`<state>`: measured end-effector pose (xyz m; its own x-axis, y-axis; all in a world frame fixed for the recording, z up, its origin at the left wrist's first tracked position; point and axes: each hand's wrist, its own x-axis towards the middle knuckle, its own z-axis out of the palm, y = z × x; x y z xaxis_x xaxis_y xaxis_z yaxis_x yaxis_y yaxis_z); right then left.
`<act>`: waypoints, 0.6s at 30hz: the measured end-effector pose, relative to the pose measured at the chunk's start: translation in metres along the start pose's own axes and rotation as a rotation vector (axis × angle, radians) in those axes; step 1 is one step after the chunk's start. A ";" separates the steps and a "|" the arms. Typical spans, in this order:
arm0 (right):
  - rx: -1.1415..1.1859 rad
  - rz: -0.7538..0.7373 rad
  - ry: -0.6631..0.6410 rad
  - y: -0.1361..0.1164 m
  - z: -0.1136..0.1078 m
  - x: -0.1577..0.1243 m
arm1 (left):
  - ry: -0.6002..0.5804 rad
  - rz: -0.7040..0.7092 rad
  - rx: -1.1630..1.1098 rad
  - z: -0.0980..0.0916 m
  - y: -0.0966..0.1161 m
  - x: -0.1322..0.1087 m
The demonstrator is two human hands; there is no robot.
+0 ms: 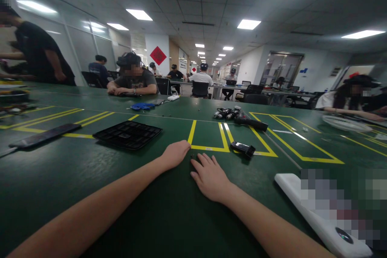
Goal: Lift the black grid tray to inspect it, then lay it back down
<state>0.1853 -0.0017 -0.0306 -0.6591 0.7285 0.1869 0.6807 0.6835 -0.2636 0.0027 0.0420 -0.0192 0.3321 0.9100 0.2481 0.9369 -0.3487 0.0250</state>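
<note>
My left hand (175,153) rests on the green table (145,205), fingers curled under into a loose fist, with nothing visibly in it. My right hand (210,176) lies flat beside it, palm down, fingers spread toward tiny dark specks (193,155) on the mat just ahead. Whether the fingertips touch them is too small to tell. A small black part (242,148) sits a little beyond and to the right of my right hand, on a yellow line.
A black compartment tray (127,133) and a long dark flat strip (44,135) lie to the left. A black tool (250,122) and several small metal pieces (225,113) lie farther back. A white device (320,213) lies near right. Other people sit around the tables.
</note>
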 end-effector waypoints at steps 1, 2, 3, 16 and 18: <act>-0.007 -0.003 0.007 -0.001 0.000 0.000 | 0.010 0.000 -0.002 0.000 0.000 -0.001; -0.012 -0.007 0.013 -0.001 0.000 0.000 | 0.028 -0.003 -0.006 0.000 0.001 -0.002; -0.017 -0.011 0.017 -0.002 0.000 0.000 | 0.057 -0.009 -0.010 -0.001 0.002 -0.004; -0.414 0.581 0.307 0.102 -0.039 0.002 | -0.041 0.003 -0.087 -0.009 0.032 -0.015; -0.369 0.639 0.229 0.113 -0.036 -0.001 | -0.072 0.020 -0.115 -0.007 0.031 -0.013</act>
<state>0.2748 0.0764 -0.0267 -0.0470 0.9508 0.3063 0.9958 0.0689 -0.0610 0.0264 0.0175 -0.0147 0.3613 0.9151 0.1792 0.9127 -0.3864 0.1330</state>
